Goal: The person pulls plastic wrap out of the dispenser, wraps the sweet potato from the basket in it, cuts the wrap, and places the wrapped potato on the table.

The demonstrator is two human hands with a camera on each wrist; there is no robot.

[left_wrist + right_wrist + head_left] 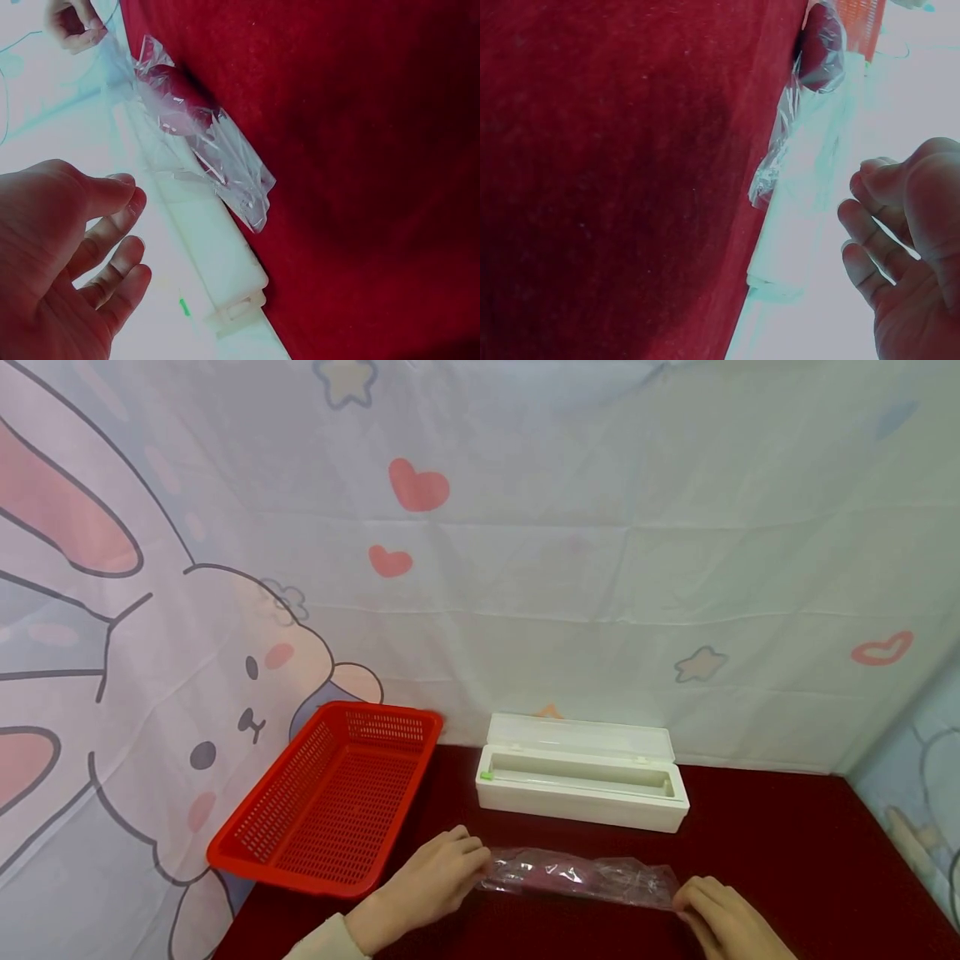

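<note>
Film roll (pixel 581 875) lying on red worktop (pixel 787 843), just before open white box (pixel 582 772). Left hand (pixel 438 881) touching its left end, right hand (pixel 723 918) near right end; both fingers relaxed, gripping nothing. Step judged: getting hold of roll. Next move is calling for firm grip at both ends.

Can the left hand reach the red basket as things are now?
Probably yes: the left hand lies beside the red basket, and nothing stands between them on the table.
</note>
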